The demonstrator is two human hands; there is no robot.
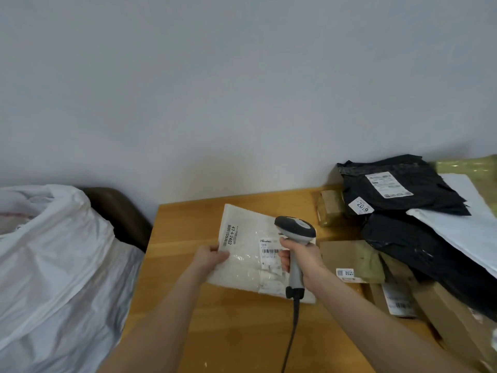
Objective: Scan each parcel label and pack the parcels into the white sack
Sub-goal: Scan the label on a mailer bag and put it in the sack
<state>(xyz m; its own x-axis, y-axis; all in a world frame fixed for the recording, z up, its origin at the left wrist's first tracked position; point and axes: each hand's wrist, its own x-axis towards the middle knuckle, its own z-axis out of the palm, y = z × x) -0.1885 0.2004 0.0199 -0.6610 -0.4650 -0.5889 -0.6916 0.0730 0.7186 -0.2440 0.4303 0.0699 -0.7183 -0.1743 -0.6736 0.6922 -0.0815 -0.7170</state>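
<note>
Two hands: both busy, bare forearms coming in from the bottom edge.
Right hand [301,255]: fingers wrapped round the grey handle of the scanner [295,230], whose dark head hangs over the parcel.
Cable [291,335]: black, runs off the scanner's base toward the bottom edge.
Left hand [212,255]: pinching the left edge of the white parcel [247,265], thumb on top.
White parcel: flat plastic mailer in the middle of the table [188,227], turned a bit crooked. "47-4-2402" is printed near the left edge. Can't tell if it's fully lying down or lifted slightly.
Barcode label [270,251]: on the parcel, right beside the right hand's fingers.
White sack [53,251]: left of the table, crumpled, mouth open at the top. What's inside is hard to make out.
Cardboard boxes [349,257]: right side of the table, just beside the parcel.
Black mailers [398,189]: piled on and behind the boxes, labels facing up, against the wall [242,90].
</note>
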